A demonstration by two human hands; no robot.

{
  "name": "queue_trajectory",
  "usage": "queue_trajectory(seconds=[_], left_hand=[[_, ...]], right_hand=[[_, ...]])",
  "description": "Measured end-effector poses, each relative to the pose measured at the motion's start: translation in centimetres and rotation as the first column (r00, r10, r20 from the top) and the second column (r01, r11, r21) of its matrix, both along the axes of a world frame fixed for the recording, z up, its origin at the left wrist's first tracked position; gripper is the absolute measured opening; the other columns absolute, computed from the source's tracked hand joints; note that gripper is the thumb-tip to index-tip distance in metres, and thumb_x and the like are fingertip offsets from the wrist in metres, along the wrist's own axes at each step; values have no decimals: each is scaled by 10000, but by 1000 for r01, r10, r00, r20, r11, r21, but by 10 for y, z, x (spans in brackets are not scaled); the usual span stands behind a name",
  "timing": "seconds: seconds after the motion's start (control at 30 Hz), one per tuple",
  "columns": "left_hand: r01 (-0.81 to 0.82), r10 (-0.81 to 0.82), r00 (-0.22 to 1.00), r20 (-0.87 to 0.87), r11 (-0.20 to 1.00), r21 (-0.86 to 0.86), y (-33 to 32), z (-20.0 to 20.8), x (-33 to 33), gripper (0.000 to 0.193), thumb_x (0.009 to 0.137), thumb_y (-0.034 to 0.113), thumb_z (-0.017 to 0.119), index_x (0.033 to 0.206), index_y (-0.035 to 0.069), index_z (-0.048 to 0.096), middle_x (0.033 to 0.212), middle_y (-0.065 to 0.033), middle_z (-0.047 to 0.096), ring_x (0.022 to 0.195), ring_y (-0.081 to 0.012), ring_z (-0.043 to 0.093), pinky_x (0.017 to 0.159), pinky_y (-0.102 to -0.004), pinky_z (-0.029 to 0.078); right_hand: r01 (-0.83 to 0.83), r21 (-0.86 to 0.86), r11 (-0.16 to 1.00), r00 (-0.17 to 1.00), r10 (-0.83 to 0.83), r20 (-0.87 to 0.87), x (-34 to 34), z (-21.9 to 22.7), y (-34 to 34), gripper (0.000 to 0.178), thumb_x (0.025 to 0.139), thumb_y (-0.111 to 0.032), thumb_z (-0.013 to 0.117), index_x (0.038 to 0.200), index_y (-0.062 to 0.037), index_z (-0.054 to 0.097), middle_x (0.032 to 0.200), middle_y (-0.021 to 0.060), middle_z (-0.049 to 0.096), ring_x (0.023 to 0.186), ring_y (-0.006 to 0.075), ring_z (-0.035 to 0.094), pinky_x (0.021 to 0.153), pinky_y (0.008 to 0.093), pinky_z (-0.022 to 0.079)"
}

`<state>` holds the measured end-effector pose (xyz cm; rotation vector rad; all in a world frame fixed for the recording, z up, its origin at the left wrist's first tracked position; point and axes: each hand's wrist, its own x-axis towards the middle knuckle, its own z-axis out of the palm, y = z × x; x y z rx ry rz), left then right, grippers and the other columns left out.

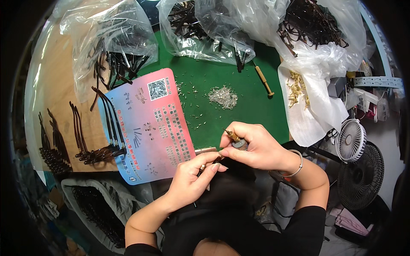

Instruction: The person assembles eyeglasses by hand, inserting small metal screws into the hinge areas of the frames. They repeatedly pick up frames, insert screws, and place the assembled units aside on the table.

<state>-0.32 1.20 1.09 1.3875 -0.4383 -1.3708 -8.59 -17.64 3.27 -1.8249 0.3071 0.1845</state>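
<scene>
My left hand [192, 179] is closed near the table's front edge. Pinched in its fingers is a dark eyeglass temple [200, 170] with a small gold-coloured end, mostly covered by the fingers. Close beside it, my right hand [256, 147] is wrapped round a brass-tipped, screwdriver-like tool [234, 136] with a grey body. Its thumb and fingertips meet the left fingers at the work. Under them, a small light block [206, 150] shows at the table edge. A pile of tiny silvery screws [223, 97] lies farther off on the green mat [256, 111].
A pink-and-blue printed sheet [145, 123] lies left, with bundled dark temples [102, 153] on its edge. Plastic bags of frame parts [188, 25] line the back. A brass-handled screwdriver [264, 81] lies right, near gold pieces [297, 89] on white wrapping. Small fans [351, 140] stand far right.
</scene>
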Motion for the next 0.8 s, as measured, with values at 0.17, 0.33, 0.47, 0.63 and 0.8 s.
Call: queue_trajectory(seconds=[0.17,0.33,0.47,0.63,0.8], left_hand=[[-15,4,976,-218,999,-46,-7,-4,3,245,947,120,501,1147,-2,572,938,-70,670,535,-28,479,493,-175,403],[-5,-23,977,-213,991,-133,-2,-12,-5,205,938,109,517,1095,0,592,887,-57,686,550,-43,513,510,-188,426],[123,-22,950,311,943,-309,-2,-15,-7,173,863,36,601,1030,1,625,838,-99,678,718,-116,659,602,-253,500],[171,-37,926,375,929,-329,7,-15,-6,231,838,-10,593,1068,6,610,863,-121,670,748,-183,673,643,-263,511],[142,-17,910,415,952,-272,2,-6,-2,285,865,-39,524,1145,-9,570,939,-136,664,826,-206,675,704,-291,528]], right_hand=[[41,20,999,999,-42,28,-4,1,0,157,788,-100,678,841,-3,565,773,94,614,693,154,602,587,276,473],[163,411,897,984,-120,-129,-14,-5,3,253,774,-126,727,895,4,547,799,47,610,692,100,568,583,237,467],[150,686,712,897,193,-397,-15,-22,-5,450,700,-170,798,1010,-14,511,850,33,555,649,71,524,547,203,436],[96,744,661,853,330,-404,-13,-25,4,518,699,-283,809,1036,-30,508,834,33,562,648,64,515,530,196,421],[-65,388,919,966,156,-208,-20,-31,4,630,768,-458,716,1095,21,472,994,139,553,880,194,560,743,311,470]])
